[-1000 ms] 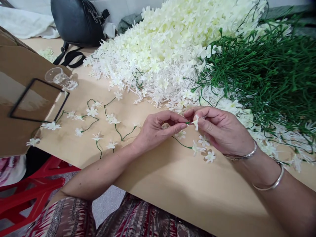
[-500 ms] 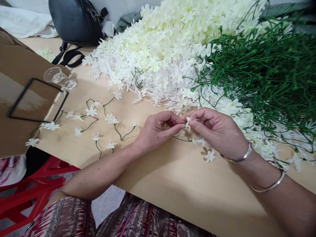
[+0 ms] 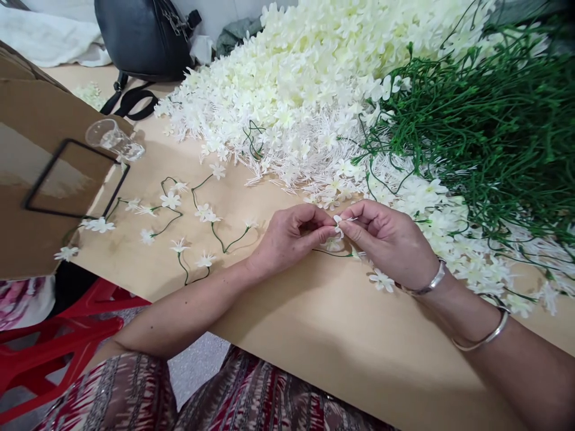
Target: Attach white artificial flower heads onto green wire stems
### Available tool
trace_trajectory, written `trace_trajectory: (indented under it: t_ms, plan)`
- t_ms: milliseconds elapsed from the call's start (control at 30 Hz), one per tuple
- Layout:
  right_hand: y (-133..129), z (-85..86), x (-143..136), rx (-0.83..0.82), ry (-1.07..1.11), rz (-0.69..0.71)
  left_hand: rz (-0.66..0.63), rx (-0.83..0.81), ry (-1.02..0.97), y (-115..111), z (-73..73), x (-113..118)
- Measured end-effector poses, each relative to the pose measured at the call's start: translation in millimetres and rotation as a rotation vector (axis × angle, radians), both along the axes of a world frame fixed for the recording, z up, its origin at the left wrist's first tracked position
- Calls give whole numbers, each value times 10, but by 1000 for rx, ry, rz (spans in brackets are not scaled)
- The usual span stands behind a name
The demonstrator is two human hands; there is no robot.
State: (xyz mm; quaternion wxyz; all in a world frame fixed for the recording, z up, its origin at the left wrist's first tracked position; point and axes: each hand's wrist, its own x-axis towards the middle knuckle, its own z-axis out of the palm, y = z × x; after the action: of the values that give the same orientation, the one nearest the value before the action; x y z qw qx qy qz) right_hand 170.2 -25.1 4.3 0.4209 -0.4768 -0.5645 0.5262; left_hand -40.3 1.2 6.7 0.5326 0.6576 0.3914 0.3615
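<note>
My left hand (image 3: 294, 234) and my right hand (image 3: 386, 236) meet above the table, fingertips almost touching. Between them is a small white flower (image 3: 338, 226). My left thumb and forefinger pinch its green stem, most of which is hidden by the fingers. My right thumb and forefinger grip the flower from the other side. A white flower (image 3: 381, 279) lies on the table below my right hand. Several white flowers on green stems (image 3: 171, 200) are spread to the left. Behind my hands rises a big heap of white blossoms (image 3: 287, 90), with a green stem pile (image 3: 494, 120) at its right.
A cardboard box (image 3: 40, 173) with a black wire frame (image 3: 67, 212) stands at the left edge of the table (image 3: 287, 317). Near it a clear plastic cup (image 3: 114, 139) lies on its side. A black bag (image 3: 139, 42) is at the back, and red stools (image 3: 58, 347) stand below left.
The view has shifted slightly, so the table items appear a little further right. My right hand has moved slightly left, closer to my left hand, with the flower still between them.
</note>
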Motion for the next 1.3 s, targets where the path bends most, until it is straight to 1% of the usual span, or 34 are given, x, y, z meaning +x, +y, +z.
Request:
trace_trajectory:
  t_ms: [100,200,300,433,567,667,867,1067,1200,1300]
  plan:
    - [42,27,20,-28,26,11,-7,-66,-79,8,-14,30]
    - [94,61,63,-59,79,25,-54,-143,-165,28,-6,54]
    - [132,76,114,-102,132,41,-91,-191,-203,42,-2,51]
    - [150,100,164,-162,140,89,-105,-228,-218,46,-3,27]
    - [153,132,166,-119,79,123,-111,-207,-178,44,16,22]
    - [154,132,150,-77,25,108,-111,-193,-159,41,25,22]
    - [149,100,136,-45,1,77,-117,-155,-112,26,16,1]
    - [137,85,118,-17,-27,70,-96,-105,-77,4,7,1]
    - [145,79,98,14,-22,58,-81,-127,-98,-4,-30,21]
    - [145,118,99,35,-20,61,-100,-172,-147,2,-30,31]
